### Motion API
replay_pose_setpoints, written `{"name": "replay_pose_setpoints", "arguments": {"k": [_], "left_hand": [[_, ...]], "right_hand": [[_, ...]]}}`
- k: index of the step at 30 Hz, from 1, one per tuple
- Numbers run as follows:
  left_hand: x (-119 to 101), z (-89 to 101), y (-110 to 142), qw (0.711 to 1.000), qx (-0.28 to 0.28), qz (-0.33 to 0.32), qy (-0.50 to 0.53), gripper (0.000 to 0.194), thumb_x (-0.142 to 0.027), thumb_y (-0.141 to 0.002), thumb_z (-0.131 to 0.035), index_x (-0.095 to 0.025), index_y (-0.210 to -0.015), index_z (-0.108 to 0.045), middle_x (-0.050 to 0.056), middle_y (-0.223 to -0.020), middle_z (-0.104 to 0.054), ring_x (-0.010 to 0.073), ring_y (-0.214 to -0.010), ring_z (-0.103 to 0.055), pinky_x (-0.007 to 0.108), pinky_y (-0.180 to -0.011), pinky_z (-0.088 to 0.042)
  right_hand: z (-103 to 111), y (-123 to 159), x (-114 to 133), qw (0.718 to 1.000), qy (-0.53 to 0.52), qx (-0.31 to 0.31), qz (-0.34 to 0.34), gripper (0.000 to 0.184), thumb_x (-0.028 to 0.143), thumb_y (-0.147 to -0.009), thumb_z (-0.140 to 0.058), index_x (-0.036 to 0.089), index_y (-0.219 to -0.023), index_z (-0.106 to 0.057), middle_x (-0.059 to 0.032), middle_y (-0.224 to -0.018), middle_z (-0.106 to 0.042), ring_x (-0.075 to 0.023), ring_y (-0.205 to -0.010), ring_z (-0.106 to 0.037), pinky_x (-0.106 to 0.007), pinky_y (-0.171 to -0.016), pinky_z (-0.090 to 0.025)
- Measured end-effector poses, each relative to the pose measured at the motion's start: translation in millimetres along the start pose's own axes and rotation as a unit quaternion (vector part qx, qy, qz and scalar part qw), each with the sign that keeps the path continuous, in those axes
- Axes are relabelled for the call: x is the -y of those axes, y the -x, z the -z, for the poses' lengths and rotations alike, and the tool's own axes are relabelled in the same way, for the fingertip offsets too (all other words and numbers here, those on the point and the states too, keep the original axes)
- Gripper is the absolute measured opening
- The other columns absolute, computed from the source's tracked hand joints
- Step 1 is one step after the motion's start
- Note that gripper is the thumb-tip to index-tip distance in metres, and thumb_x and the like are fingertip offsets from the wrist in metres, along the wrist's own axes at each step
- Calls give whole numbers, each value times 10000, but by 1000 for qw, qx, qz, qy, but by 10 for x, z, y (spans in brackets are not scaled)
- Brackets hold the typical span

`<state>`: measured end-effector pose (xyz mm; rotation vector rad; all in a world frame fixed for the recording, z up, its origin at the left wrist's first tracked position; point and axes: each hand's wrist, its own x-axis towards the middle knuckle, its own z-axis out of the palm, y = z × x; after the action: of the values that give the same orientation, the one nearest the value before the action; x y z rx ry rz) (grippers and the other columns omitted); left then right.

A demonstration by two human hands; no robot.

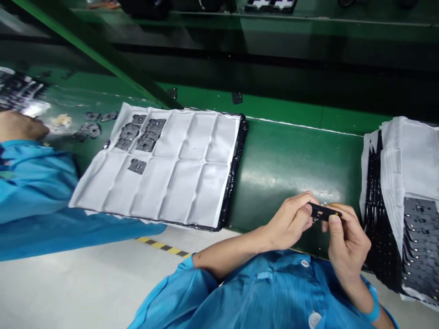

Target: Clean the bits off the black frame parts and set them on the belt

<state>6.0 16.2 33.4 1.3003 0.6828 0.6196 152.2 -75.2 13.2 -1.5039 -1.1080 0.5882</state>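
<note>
Between my two hands, in front of my chest, is a small flat black part (pixel 321 212) with a rectangular cutout and a yellow dot near its right end. My left hand (pixel 291 220) pinches its left end. The fingers and thumb of my right hand (pixel 348 240) close on its right end. Small metallic bits show at its edges, too small to name. Farther left lies a tray covered with white sheet (pixel 192 183), divided into pockets, with several dark flat parts (pixel 137 166) on its left side.
At the right stands a stack of black trays (pixel 375 205) with white liners and rows of dark parts (pixel 421 242). A green post (pixel 103 57) slants down behind the left tray. A co-worker's hand (pixel 20 126) and blue sleeve are at far left, near loose parts (pixel 89 131).
</note>
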Motion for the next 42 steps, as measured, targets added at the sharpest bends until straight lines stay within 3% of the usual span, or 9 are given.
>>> {"name": "replay_pose_setpoints", "arguments": {"k": [5,12,18,23,29,34,38,42], "left_hand": [[66,-55,-28,999,-21,-40,6,293,-340,-1108,-375,-184,-947,-565,52,-861,-645,122,-645,-488,287,-661,-438],[114,-67,-24,999,-27,-42,-20,250,-242,-1080,-365,-178,-965,-578,58,-921,-634,157,-813,-576,286,-744,-472],[190,-56,-42,997,-9,-70,-19,132,-118,-971,-456,-180,-983,-572,41,-956,-647,155,-846,-619,304,-826,-490],[119,14,-46,994,43,-95,-27,85,-190,-1018,-509,-184,-1029,-594,59,-982,-665,187,-941,-625,320,-874,-504],[85,-11,-43,999,19,-26,31,336,-394,-1132,-383,-160,-1014,-593,42,-908,-600,114,-687,-502,285,-714,-454],[167,-75,-81,999,-9,-46,9,176,-219,-1049,-434,-169,-968,-582,37,-908,-606,122,-747,-535,266,-732,-456],[136,-26,-59,998,14,-59,-16,114,-140,-948,-523,-171,-1019,-608,39,-956,-636,123,-791,-580,249,-733,-470],[44,122,-2,996,79,30,-37,107,-175,-993,-561,-169,-1087,-612,28,-886,-704,113,-709,-622,228,-667,-470]], "right_hand": [[-64,7,10,999,10,-25,21,153,183,-1095,-607,229,-1091,-752,-55,-989,-673,-200,-875,-660,-341,-741,-526],[-74,15,-16,999,24,-40,15,153,207,-1096,-608,215,-1103,-761,-69,-1001,-693,-201,-852,-667,-341,-708,-522],[-84,6,-65,997,32,-61,32,153,204,-1088,-623,196,-1089,-776,-42,-969,-700,-176,-809,-670,-329,-721,-518],[-59,15,-79,997,18,-68,-5,179,236,-1095,-623,183,-1038,-784,-39,-927,-687,-175,-782,-657,-326,-713,-510],[-74,18,-50,997,21,-69,20,154,180,-1081,-635,201,-1096,-787,-41,-992,-718,-180,-857,-688,-327,-769,-528],[-89,13,-58,997,36,-70,25,154,190,-1085,-623,197,-1071,-777,-49,-992,-717,-196,-869,-696,-336,-759,-530],[-68,7,-76,996,44,-73,23,155,206,-1090,-625,192,-1068,-777,-47,-970,-708,-192,-868,-695,-332,-762,-532],[-57,-6,-71,995,30,-95,1,155,248,-1087,-640,178,-1051,-774,-48,-953,-695,-167,-775,-667,-324,-725,-525]]}}
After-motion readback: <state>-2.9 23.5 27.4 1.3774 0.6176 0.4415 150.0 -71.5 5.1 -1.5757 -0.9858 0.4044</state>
